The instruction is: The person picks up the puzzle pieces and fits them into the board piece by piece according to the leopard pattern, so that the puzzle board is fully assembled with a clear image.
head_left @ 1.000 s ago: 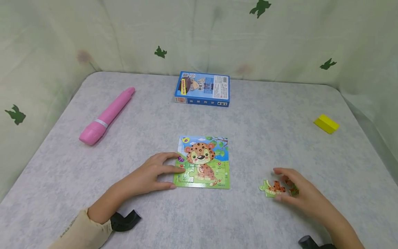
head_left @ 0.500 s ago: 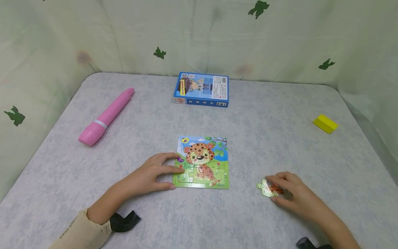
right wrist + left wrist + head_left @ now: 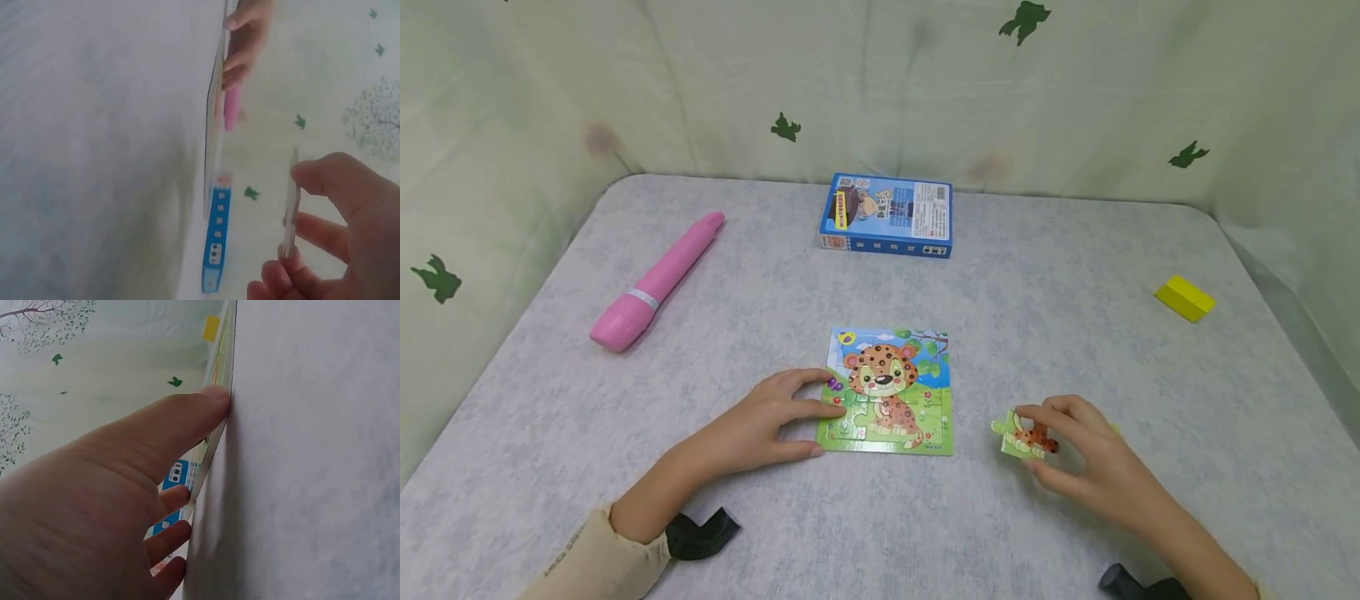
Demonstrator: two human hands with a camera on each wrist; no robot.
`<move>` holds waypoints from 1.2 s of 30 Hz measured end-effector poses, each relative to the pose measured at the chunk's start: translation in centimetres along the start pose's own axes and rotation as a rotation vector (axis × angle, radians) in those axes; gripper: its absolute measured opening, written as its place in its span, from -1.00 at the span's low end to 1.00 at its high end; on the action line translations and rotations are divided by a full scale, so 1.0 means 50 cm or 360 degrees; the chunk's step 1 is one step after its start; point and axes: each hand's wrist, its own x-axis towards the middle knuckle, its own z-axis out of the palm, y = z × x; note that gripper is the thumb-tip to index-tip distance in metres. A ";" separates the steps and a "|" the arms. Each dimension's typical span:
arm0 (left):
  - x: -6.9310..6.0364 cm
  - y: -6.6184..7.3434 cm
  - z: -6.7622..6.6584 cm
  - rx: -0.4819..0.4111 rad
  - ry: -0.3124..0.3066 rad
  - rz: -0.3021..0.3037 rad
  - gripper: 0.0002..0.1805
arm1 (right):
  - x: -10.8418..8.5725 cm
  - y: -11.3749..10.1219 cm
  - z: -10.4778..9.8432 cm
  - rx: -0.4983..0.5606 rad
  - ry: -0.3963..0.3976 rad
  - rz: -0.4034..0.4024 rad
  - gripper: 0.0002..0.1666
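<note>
A square jigsaw puzzle [image 3: 891,400] with a spotted leopard cub lies flat in the middle of the table. My left hand [image 3: 767,412] rests at its left side, two fingertips on the picture and the thumb near the lower left corner. In the left wrist view the thumb [image 3: 181,415] touches the puzzle's thin edge. To the right of the puzzle, my right hand [image 3: 1101,462] pinches a puzzle piece [image 3: 1018,442] with orange spots and green ground. The right wrist view shows this piece [image 3: 291,206] edge-on, raised off the table between thumb and fingers.
A blue box [image 3: 887,215] lies at the back. The pink flashlight-shaped thing [image 3: 658,283] is at the left, and a yellow block [image 3: 1184,298] at the right. Something small and yellow-green [image 3: 1116,428] peeks out behind my right hand, mostly hidden. Printed cloth hangs behind the table.
My right hand has closed its fingers on the puzzle piece, lifted it and carried it left, nearer the puzzle. The left hand has stayed in place.
</note>
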 end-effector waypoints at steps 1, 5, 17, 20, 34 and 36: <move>0.000 0.001 0.000 0.0009 -0.0005 -0.0006 -0.54 | 0.010 -0.007 0.004 0.0018 0.0006 -0.0015 -0.36; 0.000 0.006 0.001 0.0061 -0.0020 -0.0025 -0.54 | 0.051 -0.035 0.026 0.0067 0.0040 -0.0103 -0.37; 0.006 0.035 0.006 0.0079 -0.0101 0.0052 -0.55 | 0.138 -0.076 0.118 0.0054 -0.0227 -0.0065 -0.46; 0.007 0.042 0.006 0.0069 -0.0148 0.0003 -0.55 | 0.151 -0.071 0.139 0.0062 -0.0267 -0.0099 -0.49; 0.010 0.038 0.019 0.0210 -0.0124 0.0152 -0.47 | 0.184 -0.052 0.175 0.0014 -0.0437 -0.0183 -0.54; 0.010 0.039 0.020 0.0199 -0.0122 0.0146 -0.49 | 0.188 -0.053 0.172 0.0028 -0.0470 -0.0168 -0.53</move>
